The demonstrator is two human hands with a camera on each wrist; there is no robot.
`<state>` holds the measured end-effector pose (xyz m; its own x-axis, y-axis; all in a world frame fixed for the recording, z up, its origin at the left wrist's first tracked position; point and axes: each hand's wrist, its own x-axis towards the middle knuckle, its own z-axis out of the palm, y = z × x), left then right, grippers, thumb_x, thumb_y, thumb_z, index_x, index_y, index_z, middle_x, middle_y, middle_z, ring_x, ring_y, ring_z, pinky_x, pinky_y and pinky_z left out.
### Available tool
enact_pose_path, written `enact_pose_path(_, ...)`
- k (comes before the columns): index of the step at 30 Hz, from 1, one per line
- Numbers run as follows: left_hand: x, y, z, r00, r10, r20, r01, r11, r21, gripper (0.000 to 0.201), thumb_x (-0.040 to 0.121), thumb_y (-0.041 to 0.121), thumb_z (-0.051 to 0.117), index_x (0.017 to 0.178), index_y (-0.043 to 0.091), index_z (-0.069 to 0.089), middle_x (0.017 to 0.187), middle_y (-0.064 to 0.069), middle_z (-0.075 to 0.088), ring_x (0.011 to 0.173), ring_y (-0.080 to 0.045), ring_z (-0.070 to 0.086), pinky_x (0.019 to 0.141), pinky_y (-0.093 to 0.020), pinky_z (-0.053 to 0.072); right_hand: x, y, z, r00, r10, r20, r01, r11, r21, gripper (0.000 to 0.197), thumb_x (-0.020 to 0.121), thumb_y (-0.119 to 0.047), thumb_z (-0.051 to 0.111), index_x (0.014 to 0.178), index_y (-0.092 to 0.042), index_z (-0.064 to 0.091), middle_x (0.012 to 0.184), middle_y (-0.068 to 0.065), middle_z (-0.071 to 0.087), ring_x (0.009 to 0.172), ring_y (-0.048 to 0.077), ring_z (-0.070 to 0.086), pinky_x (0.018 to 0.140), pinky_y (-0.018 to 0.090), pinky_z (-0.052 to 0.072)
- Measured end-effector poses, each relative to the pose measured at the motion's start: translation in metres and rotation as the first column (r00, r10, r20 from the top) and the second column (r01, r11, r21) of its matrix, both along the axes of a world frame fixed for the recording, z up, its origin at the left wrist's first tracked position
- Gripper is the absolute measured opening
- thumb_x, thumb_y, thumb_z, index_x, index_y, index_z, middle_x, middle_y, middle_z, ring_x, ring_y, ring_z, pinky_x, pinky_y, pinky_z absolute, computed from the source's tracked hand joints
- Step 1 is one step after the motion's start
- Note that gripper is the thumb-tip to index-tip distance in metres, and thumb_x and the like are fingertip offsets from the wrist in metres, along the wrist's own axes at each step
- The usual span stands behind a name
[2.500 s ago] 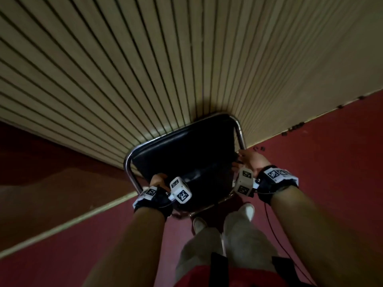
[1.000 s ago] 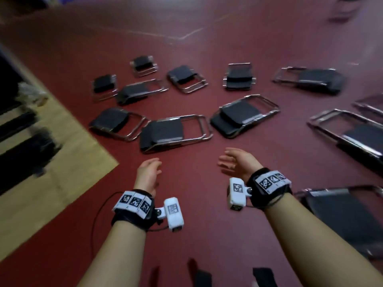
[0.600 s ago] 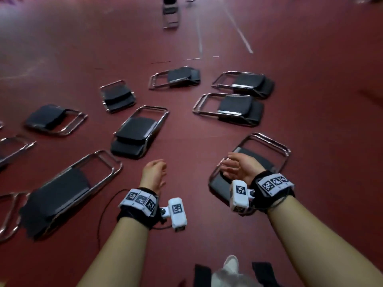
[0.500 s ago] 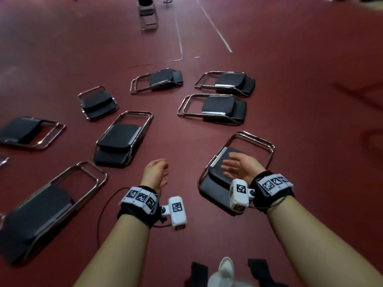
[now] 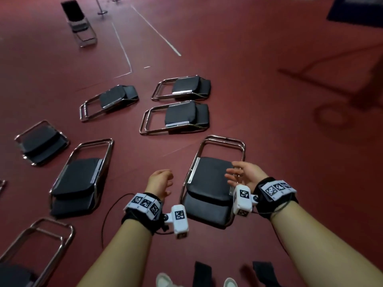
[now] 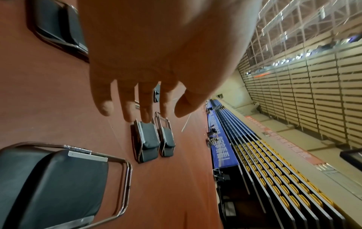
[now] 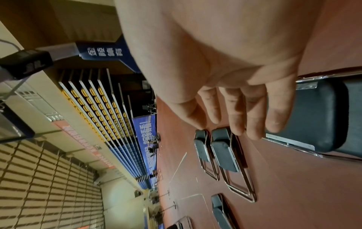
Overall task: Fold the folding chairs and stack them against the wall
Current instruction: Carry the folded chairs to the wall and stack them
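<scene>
Several folded black chairs with chrome frames lie flat on the red floor. The nearest folded chair [image 5: 209, 183] [image 6: 49, 186] [image 7: 317, 116] lies just ahead of me. My right hand [image 5: 242, 176] [image 7: 245, 108] hovers over its right side with loose fingers and holds nothing. My left hand [image 5: 160, 182] [image 6: 141, 100] hangs empty to the left of that chair, fingers relaxed. Another folded chair [image 5: 80, 179] lies to the left, and two more [image 5: 178, 117] [image 5: 184, 88] lie farther ahead. One unfolded chair [image 5: 78, 23] stands at the far left.
More folded chairs lie at the left [image 5: 41, 141] [image 5: 109, 100] and near left [image 5: 31, 255]. White floor lines [image 5: 155, 32] run ahead. Retracted bleachers [image 6: 274, 155] and a slatted wall [image 7: 49, 178] show in the wrist views. My shoes [image 5: 165, 280] are at the bottom edge.
I let go of the chair I held at the slatted wall and turned to the floor of folded chairs. Both empty hands have come closer to the nearest chair.
</scene>
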<state>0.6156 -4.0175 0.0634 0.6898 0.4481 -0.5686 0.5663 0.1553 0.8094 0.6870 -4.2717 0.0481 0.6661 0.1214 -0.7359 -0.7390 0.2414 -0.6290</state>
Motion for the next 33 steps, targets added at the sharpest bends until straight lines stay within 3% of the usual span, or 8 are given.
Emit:
enact_pose_path(5, 0.061, 0.01, -0.012, 0.995, -0.102, -0.003, 0.102, 0.995, -0.013, 0.008, 0.097, 0.013, 0.054, 0.096, 0.018, 0.06, 0.084, -0.002, 0.065, 0.077, -0.018, 0.06, 0.069, -0.029, 0.037, 0.031, 0.004, -0.013, 0.99, -0.143, -0.015, 0.143, 0.99, -0.006, 0.008, 0.096, -0.015, 0.057, 0.094, -0.007, 0.061, 0.074, 0.008, 0.067, 0.067, 0.022, 0.068, 0.052, 0.028, 0.056)
enact_pose_path(9, 0.117, 0.037, -0.031, 0.972, -0.236, -0.005, 0.236, 0.972, 0.005, 0.012, 0.094, 0.003, 0.056, 0.086, 0.01, 0.061, 0.073, -0.008, 0.062, 0.066, -0.019, 0.061, 0.051, -0.023, 0.045, 0.048, 0.03, -0.028, 0.957, -0.29, -0.023, 0.29, 0.957, -0.016, 0.021, 0.102, -0.017, 0.051, 0.086, -0.008, 0.06, 0.064, 0.004, 0.065, 0.054, 0.015, 0.067, 0.044, 0.022, 0.051)
enact_pose_path(13, 0.162, 0.068, -0.052, 0.896, -0.438, -0.073, 0.439, 0.899, -0.01, 0.006, 0.095, 0.006, 0.062, 0.09, 0.008, 0.062, 0.075, -0.01, 0.064, 0.066, -0.019, 0.062, 0.059, -0.027, 0.05, 0.056, 0.06, -0.039, 0.908, -0.417, -0.036, 0.411, 0.905, -0.111, 0.022, 0.102, -0.014, 0.051, 0.083, -0.008, 0.06, 0.049, -0.003, 0.053, 0.036, 0.005, 0.048, 0.032, 0.013, 0.029)
enact_pose_path(16, 0.19, 0.081, -0.071, 0.85, -0.514, -0.115, 0.514, 0.857, -0.029, 0.014, 0.096, 0.009, 0.064, 0.083, 0.011, 0.058, 0.068, -0.008, 0.059, 0.06, -0.019, 0.058, 0.058, -0.029, 0.046, 0.055, 0.077, -0.052, 0.857, -0.511, -0.06, 0.498, 0.853, -0.152, 0.023, 0.101, -0.008, 0.049, 0.081, -0.006, 0.059, 0.049, -0.001, 0.046, 0.033, 0.005, 0.039, 0.031, 0.012, 0.025)
enact_pose_path(22, 0.225, 0.087, -0.13, 0.786, -0.582, -0.21, 0.586, 0.809, -0.046, 0.014, 0.095, 0.008, 0.062, 0.083, 0.013, 0.058, 0.066, -0.005, 0.057, 0.044, -0.01, 0.058, 0.043, -0.018, 0.048, 0.051, 0.097, -0.11, 0.807, -0.571, -0.151, 0.536, 0.816, -0.219, 0.027, 0.104, -0.003, 0.033, 0.094, -0.008, 0.057, 0.048, 0.003, 0.054, 0.036, 0.012, 0.049, 0.037, 0.016, 0.038)
enact_pose_path(28, 0.227, 0.087, -0.203, 0.798, -0.538, -0.271, 0.536, 0.839, -0.088, 0.012, 0.091, 0.004, 0.058, 0.084, 0.014, 0.059, 0.071, -0.009, 0.062, 0.062, -0.022, 0.057, 0.061, -0.028, 0.044, 0.061, 0.108, -0.193, 0.804, -0.531, -0.269, 0.492, 0.847, -0.201, 0.028, 0.097, 0.007, 0.032, 0.104, -0.009, 0.054, 0.089, 0.015, 0.068, 0.066, 0.025, 0.069, 0.052, 0.029, 0.058)
enact_pose_path(30, 0.224, 0.088, -0.23, 0.811, -0.505, -0.296, 0.5, 0.86, -0.098, 0.015, 0.093, 0.005, 0.057, 0.082, 0.014, 0.057, 0.073, -0.008, 0.061, 0.056, -0.017, 0.058, 0.054, -0.026, 0.044, 0.065, 0.112, -0.228, 0.802, -0.519, -0.294, 0.477, 0.854, -0.205, 0.021, 0.1, 0.0, 0.037, 0.11, -0.008, 0.054, 0.09, 0.015, 0.067, 0.062, 0.024, 0.07, 0.058, 0.032, 0.058)
enact_pose_path(33, 0.222, 0.09, -0.281, 0.833, -0.451, -0.32, 0.453, 0.888, -0.073, 0.017, 0.096, 0.003, 0.055, 0.082, 0.014, 0.054, 0.076, -0.01, 0.057, 0.041, -0.008, 0.056, 0.039, -0.016, 0.041, 0.073, 0.119, -0.287, 0.814, -0.484, -0.322, 0.446, 0.875, -0.187, 0.016, 0.103, -0.01, 0.043, 0.116, -0.007, 0.051, 0.091, 0.014, 0.065, 0.074, 0.027, 0.067, 0.072, 0.037, 0.055)
